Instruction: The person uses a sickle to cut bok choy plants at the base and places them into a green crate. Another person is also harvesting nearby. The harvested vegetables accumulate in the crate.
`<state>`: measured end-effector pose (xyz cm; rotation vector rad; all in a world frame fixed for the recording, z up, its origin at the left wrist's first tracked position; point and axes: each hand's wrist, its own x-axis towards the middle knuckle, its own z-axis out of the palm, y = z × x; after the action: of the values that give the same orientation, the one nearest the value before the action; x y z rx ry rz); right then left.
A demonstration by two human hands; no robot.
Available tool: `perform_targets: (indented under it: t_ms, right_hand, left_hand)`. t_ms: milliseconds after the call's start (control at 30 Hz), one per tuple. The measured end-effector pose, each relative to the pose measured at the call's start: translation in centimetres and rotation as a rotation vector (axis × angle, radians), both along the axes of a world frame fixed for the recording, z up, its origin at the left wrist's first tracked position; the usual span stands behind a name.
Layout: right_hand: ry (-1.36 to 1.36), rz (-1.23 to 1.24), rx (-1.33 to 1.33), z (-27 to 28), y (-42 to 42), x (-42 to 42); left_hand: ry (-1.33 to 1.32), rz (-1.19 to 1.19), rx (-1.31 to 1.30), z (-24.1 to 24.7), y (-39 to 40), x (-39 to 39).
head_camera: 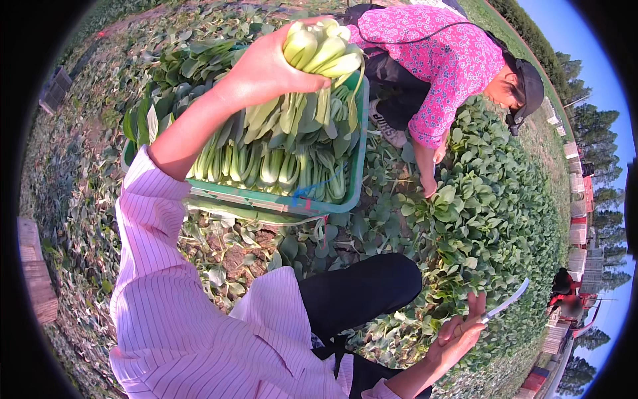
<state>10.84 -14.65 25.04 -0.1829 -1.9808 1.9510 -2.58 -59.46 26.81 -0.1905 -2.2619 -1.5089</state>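
Note:
My left hand grips a bunch of bok choy, pale stem bases up and leaves hanging down. It is raised over a green plastic crate. Rows of bok choy fill the crate, with their stem bases towards me along the near side. Low on the right, my right hand holds a knife with a slim curved blade pointing up and away; its handle is mostly hidden by my fingers. Beneath that hand and blade are leafy plants.
A co-worker in a pink flowered top bends beside the crate, one hand at the bed of growing bok choy. Cut leaves litter the soil. Crates line the far right; another crate stands far left.

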Motion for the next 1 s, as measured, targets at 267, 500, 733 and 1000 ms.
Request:
perform_targets:
  t_ms: [267,500,733,1000]
  right_hand:
    - [-0.292,-0.426,0.113,-1.8,7.2,5.0]
    - [-0.261,-0.656,0.174,-1.0,6.9,8.1]
    - [-0.266,-0.715,0.037,-1.6,9.1,12.0]
    - [-0.216,-0.844,-0.203,-3.9,12.3,18.6]
  left_hand:
    - [-0.85,0.975,-1.006,-18.4,-17.1,-8.7]
    - [-0.798,1.046,-1.225,-25.3,-17.9,-13.5]
    - [-1.003,0.943,-1.134,-28.5,-26.4,-13.5]
    - [-0.863,0.814,-1.002,-18.0,-21.1,-13.6]
